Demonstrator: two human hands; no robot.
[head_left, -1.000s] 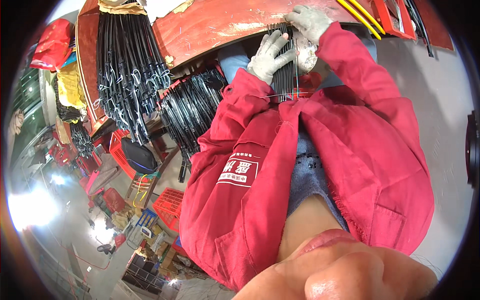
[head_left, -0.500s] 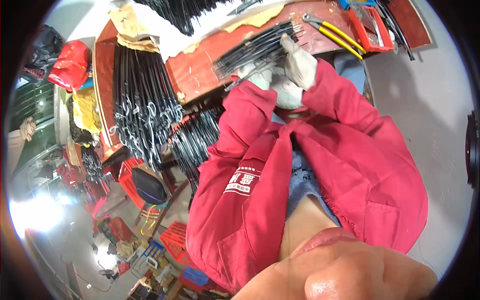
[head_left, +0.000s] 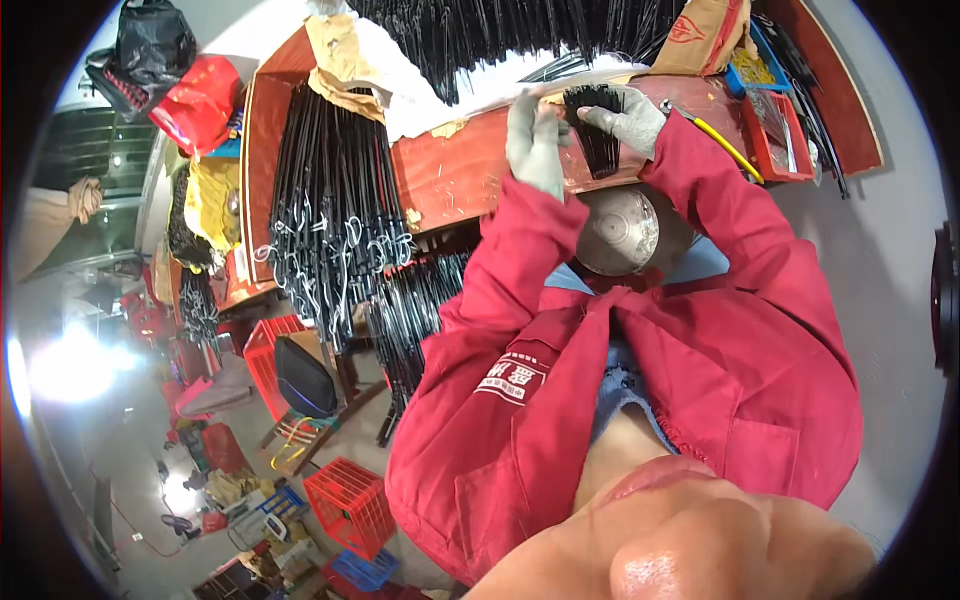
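1. The red worktop [head_left: 440, 180] spans the scene; its near edge faces the person.
2. Along its far edge, many black rods [head_left: 520, 30] lie side by side above a white sheet [head_left: 415, 90].
3. At its left end, another mass of black rods tied with white cords [head_left: 325, 200] reaches past the near edge.
4. On the floor, well apart to the left, is a red crate [head_left: 350, 505].
5. A red tray [head_left: 780, 135] sits by the right edge, next to a blue tray [head_left: 755, 75].
6. Below the near edge shows a round metal disc [head_left: 618, 230].
7. Yellow-handled pliers [head_left: 725, 147] lie toward the right edge, partly covered by the right sleeve.
8. The right hand [head_left: 632, 122], gloved, grasps a bundle of short black rods [head_left: 602, 150]. The gloved left hand [head_left: 537, 150] is just beside it, fingers raised and loosely bent; contact cannot be told.
9. The bundle, just inside the near edge, is dark and compact, fanned wider at its far end, its middle hidden by fingers.
10. Half a second ago it lay aslant between both hands; now it points toward the far edge.
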